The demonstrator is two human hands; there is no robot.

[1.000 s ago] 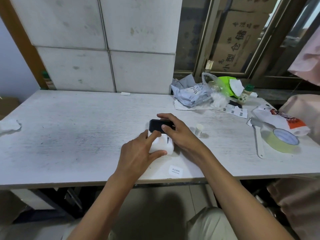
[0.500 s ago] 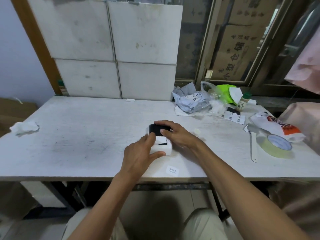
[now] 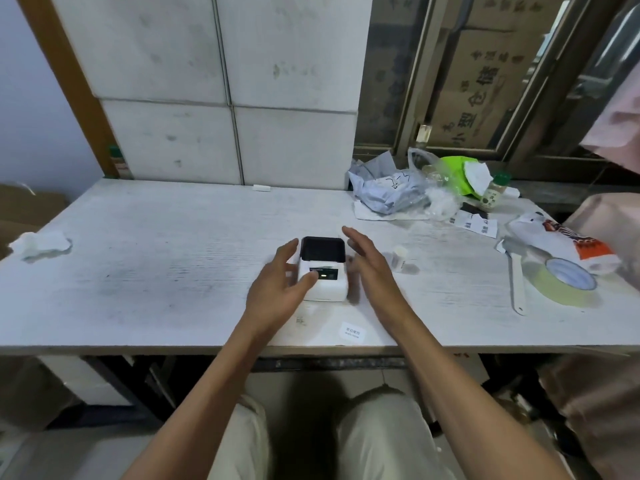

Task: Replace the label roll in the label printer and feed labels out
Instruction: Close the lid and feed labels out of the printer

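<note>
A small white label printer [image 3: 327, 287] with a black lid and a lit little screen stands near the table's front middle. My left hand [image 3: 277, 289] hovers just left of it, fingers spread, thumb tip at the screen's left edge. My right hand [image 3: 369, 268] is just right of the printer, fingers apart and holding nothing. A small white label roll [image 3: 399, 257] stands upright on the table to the right of my right hand. One loose printed label [image 3: 352, 330] lies near the front edge.
A yellow-green tape roll [image 3: 561, 284], a white spatula-like tool [image 3: 516, 282] and a white-and-orange bag [image 3: 561, 242] lie at the right. Bags, a green pouch and a small bottle [image 3: 493, 192] crowd the back right. A crumpled tissue [image 3: 40, 244] sits far left.
Both hands have let go of the printer and opened beside it. The right hand came off the black lid. The camera has tilted up and drawn back.
</note>
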